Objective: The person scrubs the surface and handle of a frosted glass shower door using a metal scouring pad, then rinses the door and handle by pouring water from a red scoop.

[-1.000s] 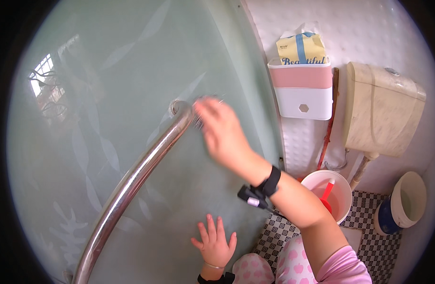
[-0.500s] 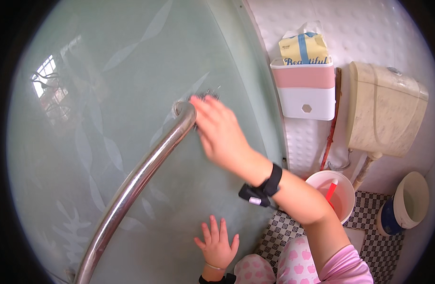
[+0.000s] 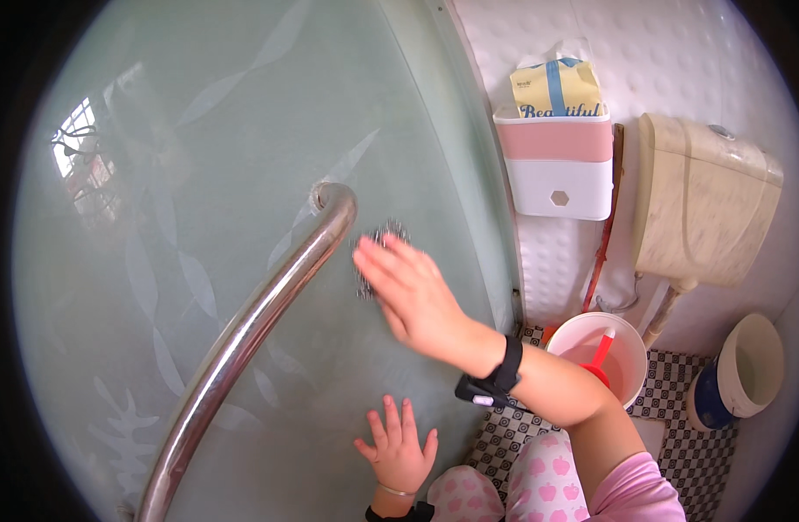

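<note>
A frosted greenish glass door with pale leaf patterns fills the left and middle. My right hand presses a steel wool scourer against the glass, below and right of the upper end of the curved metal handle. Frayed grey strands stick out around my fingers, while the palm hides the rest of the scourer. Lower down, my left hand rests on the glass, fingers spread and holding nothing.
On the white wall hangs a pink and white tissue box with a yellow tissue pack. A beige toilet cistern is beside it. Below stand a white bucket with a red-handled tool and a blue-and-white bucket on checkered floor.
My right hand has slid the steel wool scourer down the glass, away from the handle's upper end. My left hand has stayed in about the same place.
</note>
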A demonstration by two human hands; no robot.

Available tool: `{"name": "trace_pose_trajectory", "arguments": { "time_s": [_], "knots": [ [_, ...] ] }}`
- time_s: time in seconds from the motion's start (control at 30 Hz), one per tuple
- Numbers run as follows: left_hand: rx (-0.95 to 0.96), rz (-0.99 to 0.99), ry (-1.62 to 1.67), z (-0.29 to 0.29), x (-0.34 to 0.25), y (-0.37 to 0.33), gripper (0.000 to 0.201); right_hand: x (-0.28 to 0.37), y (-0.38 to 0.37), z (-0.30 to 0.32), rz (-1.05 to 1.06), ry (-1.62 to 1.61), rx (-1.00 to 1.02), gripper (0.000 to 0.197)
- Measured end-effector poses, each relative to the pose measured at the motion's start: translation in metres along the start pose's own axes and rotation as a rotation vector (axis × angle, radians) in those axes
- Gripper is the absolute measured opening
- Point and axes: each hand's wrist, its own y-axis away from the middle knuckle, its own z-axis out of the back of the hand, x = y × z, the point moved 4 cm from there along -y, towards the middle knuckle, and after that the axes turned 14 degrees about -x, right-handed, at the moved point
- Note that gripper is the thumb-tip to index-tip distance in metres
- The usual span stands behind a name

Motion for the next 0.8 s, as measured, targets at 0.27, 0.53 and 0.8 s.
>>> {"name": "trace_pose_trajectory", "arguments": {
  "time_s": [0.27,0.53,0.8],
  "knots": [
    [0.061,0.008,0.037,-0.002,0.000,0.000,0.070,-0.044,-0.065,-0.001,-0.103,0.102,-0.183,0.056],
    [0.049,0.000,0.064,-0.001,-0.001,0.002,0.069,-0.025,-0.039,-0.002,0.007,0.025,-0.145,0.057],
    [0.069,0.004,0.084,-0.002,0.001,0.004,0.069,0.051,-0.009,-0.009,0.192,-0.024,0.036,0.053]
  ]
}}
